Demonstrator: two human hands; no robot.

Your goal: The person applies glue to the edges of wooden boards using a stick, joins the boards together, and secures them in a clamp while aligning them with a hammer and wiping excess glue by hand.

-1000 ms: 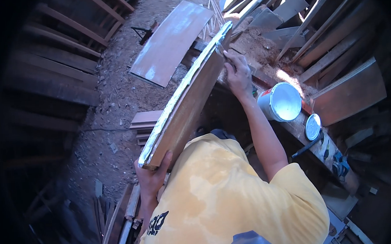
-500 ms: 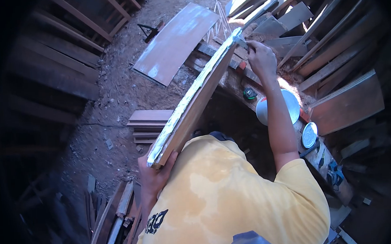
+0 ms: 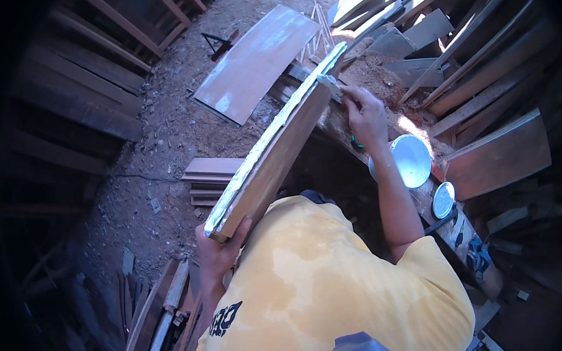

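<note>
Wood workshop, looking down past a yellow shirt [image 3: 337,268]. We find the wooden panel [image 3: 277,160] tilted on edge in front of the body, running from near left to far right. White paste [image 3: 290,110] lies in a rough strip along its upper edge.

Left hand [image 3: 219,250]: grip clamped on the panel's near end, thumb on the right face. Right hand [image 3: 367,117]: fingers together around a flat scraper [image 3: 335,88], its handle mostly hidden from us. The blade carries paste and sits at the panel's edge, toward the far end; whether it touches we cannot tell.

To the right, on the counter [image 3: 449,235], we note a white bucket [image 3: 413,159] partly behind the forearm, a round white lid [image 3: 443,200] just nearer, and a blue tool [image 3: 479,258] nearer again. Far left of the held panel lies a broad flat sheet [image 3: 253,69]; short boards [image 3: 214,169] are stacked nearer, on the floor [image 3: 159,150].
</note>
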